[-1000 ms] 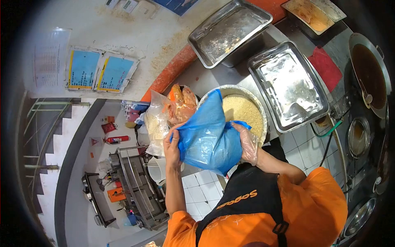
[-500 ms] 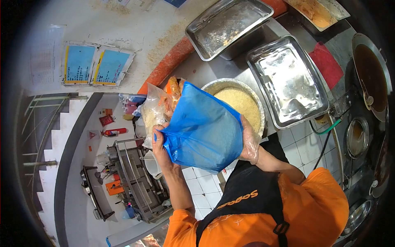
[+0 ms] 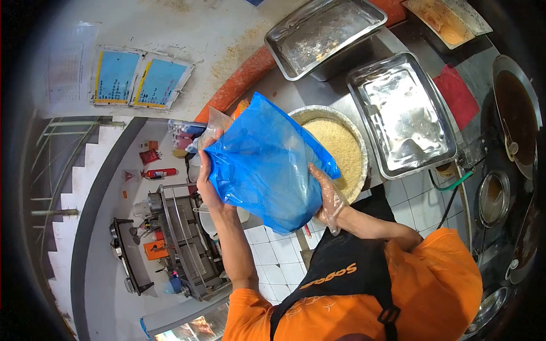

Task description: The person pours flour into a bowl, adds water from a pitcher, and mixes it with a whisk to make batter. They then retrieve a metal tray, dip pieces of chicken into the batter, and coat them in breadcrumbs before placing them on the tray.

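Observation:
A large blue plastic bag (image 3: 264,165) with a pale, bulky mass inside is held up in front of my chest. My left hand (image 3: 211,179) is bare and grips the bag's gathered left edge. On the right side, my right hand (image 3: 330,202), in a clear plastic glove, presses against the bag with its fingers on the surface. Behind the bag to the right stands a round metal bowl (image 3: 364,162) of pale yellow crumbs. A clear plastic bag (image 3: 217,122) shows partly behind the blue one.
Two steel trays, one shiny (image 3: 401,113) and one floury (image 3: 324,34), rest on the counter. Beyond them lie a red cloth (image 3: 456,96) and a container with orange residue (image 3: 441,23). Pans of brown liquid (image 3: 515,105) line the far right. A metal rack (image 3: 185,238) stands at the left.
The blue bag has shifted left and tilted, covering more of the clear bag behind it. My left hand has moved up and left; my right hand has moved slightly left, its fingers now over the bag's front.

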